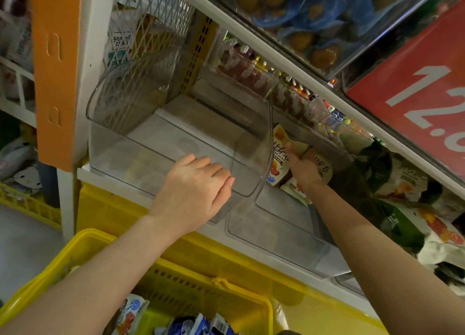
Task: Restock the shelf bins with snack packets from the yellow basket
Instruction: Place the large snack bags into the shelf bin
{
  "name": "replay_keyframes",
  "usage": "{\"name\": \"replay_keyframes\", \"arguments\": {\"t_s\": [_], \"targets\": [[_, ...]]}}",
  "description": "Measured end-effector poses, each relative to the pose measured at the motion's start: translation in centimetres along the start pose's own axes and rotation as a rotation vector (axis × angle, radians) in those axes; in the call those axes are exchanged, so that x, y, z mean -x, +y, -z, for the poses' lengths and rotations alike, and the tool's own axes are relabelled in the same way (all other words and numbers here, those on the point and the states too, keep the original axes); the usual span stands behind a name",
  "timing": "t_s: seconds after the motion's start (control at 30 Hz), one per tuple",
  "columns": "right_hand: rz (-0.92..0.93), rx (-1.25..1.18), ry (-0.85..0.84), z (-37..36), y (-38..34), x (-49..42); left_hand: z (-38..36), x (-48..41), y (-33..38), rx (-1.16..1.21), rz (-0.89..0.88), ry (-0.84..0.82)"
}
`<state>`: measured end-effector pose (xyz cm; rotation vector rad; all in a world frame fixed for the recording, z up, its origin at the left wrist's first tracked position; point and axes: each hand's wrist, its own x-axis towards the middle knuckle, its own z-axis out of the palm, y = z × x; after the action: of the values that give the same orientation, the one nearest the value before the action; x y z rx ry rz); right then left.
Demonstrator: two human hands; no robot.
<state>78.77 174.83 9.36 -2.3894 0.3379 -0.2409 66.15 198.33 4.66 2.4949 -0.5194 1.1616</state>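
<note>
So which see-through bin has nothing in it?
The clear plastic bin on the left, under the left hand, is empty. The clear bin beside it, where the right hand reaches, holds orange-and-white snack packets.

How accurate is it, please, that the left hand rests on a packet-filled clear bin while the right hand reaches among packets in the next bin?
The head view shows the clear bin under the left hand empty, not packet-filled; the rest stands.

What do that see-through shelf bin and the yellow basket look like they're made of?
Shelf bin: clear, glossy rigid plastic, likely acrylic; you see straight through its walls. Yellow basket: opaque moulded plastic, probably, with slotted walls and smooth rounded rim.
</note>
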Motion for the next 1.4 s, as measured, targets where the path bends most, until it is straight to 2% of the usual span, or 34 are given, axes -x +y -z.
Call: {"name": "replay_keyframes", "arguments": {"t_s": [0.1, 0.3, 0.4, 0.57, 0.67, 0.77, 0.97, 1.13, 1.2, 1.27, 1.33, 1.4], "targets": [[0.079, -0.013, -0.109, -0.5, 1.3, 0.3, -0.1, 0.0, 0.0, -0.004, 0.0, 0.017], [0.041, -0.033, 0.022, -0.5, 1.5, -1.6, -0.3, -0.1, 0.0, 0.009, 0.004, 0.036], [-0.046, -0.062, 0.001, -0.7, 1.1, -3.0, -0.3, -0.1, 0.0, 0.016, -0.002, 0.041], [-0.042, 0.039, 0.017, -1.6, 1.2, -3.4, -0.4, 0.0, -0.1, 0.014, -0.009, 0.044], [0.004, 0.208, 0.056, -1.4, 0.9, -2.2, -0.2, 0.0, -0.1, 0.014, -0.006, 0.011], [0.113, 0.257, 0.056, -0.9, 0.0, 0.0, 0.5, 0.0, 0.0, 0.0, -0.005, -0.08], [0.333, 0.154, -0.105, 1.0, -1.7, 9.5, 2.7, 1.2, 0.8, 0.059, 0.047, -0.243], [0.686, 0.256, -0.156, 2.0, -0.2, 19.1, 6.3, 4.6, 1.8, 0.121, 0.078, -0.165], [0.806, 0.268, -0.149, 1.3, 0.7, 21.6, 7.4, 7.0, 1.3, 0.098, 0.116, -0.149], [0.862, 0.261, -0.144, -0.3, 1.5, 23.9, 8.2, 10.1, 0.2, 0.045, 0.197, -0.207], [0.842, 0.247, -0.213, -2.8, 2.2, 26.1, 8.8, 13.6, -1.6, -0.025, 0.356, -0.323], [0.739, 0.228, -0.349, -6.2, 3.1, 28.4, 9.5, 17.4, -3.7, -0.082, 0.573, -0.495]]}}
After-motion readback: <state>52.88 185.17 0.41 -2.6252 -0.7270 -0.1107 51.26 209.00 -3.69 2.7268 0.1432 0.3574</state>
